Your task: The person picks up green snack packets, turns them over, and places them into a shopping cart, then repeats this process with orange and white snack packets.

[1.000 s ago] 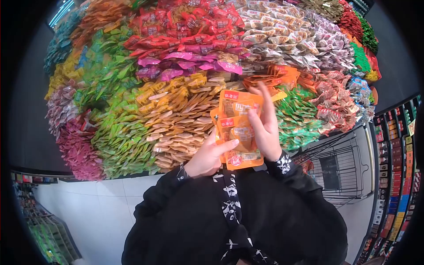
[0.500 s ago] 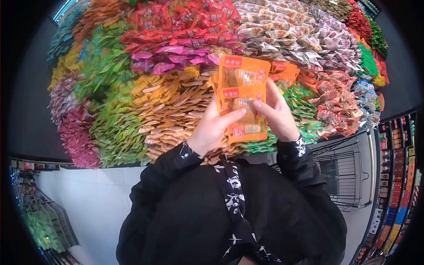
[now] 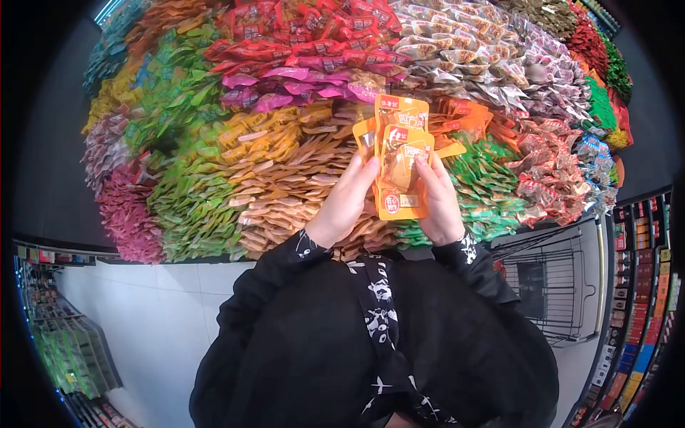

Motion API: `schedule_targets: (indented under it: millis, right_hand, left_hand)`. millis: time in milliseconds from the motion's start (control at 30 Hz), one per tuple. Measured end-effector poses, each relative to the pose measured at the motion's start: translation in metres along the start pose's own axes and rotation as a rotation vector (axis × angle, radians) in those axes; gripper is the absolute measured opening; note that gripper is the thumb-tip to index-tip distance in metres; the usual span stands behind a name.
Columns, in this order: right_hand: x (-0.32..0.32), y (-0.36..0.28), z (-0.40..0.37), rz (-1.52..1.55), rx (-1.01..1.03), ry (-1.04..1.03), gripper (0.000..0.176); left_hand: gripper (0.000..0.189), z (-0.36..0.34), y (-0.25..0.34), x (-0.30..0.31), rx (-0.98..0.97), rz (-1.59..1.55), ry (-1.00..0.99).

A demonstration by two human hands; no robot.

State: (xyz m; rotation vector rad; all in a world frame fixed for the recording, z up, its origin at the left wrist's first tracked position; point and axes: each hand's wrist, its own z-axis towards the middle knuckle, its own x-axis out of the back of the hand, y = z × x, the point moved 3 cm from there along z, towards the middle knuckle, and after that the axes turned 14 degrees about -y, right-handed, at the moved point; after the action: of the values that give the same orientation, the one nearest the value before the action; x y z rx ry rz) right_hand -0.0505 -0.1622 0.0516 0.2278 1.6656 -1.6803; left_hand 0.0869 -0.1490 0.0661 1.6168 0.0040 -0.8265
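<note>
Left hand (image 3: 347,203) and right hand (image 3: 440,207) are pinched on a fan of orange packets (image 3: 401,167), held upright just above the heaped snack display (image 3: 235,164). At least three packets are counted in the grip; more may be hidden. Gathering seems partway done: many remain in the orange pile (image 3: 472,118). One wire cart (image 3: 553,285) is seen at the right.

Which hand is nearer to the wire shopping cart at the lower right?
Right. The right hand holds the orange packets on the side facing the wire shopping cart, above and left of it. The left hand grips the packets' far side, farther away.
</note>
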Motion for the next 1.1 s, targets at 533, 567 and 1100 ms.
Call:
schedule_targets:
  millis: [533,567,1100]
  right_hand:
    - [-0.004,-0.005,0.002,-0.252,0.077,0.013,0.033]
    - [-0.004,-0.006,0.001,-0.236,0.065,0.005,0.033]
    - [0.002,-0.008,-0.006,-0.187,-0.072,-0.093,0.031]
  left_hand:
    - [0.032,-0.012,-0.016,0.014,-0.06,-0.56,-0.073]
    - [0.032,-0.014,-0.013,0.013,-0.053,-0.502,-0.093]
    - [0.035,-0.029,0.008,0.027,-0.042,-0.191,0.001]
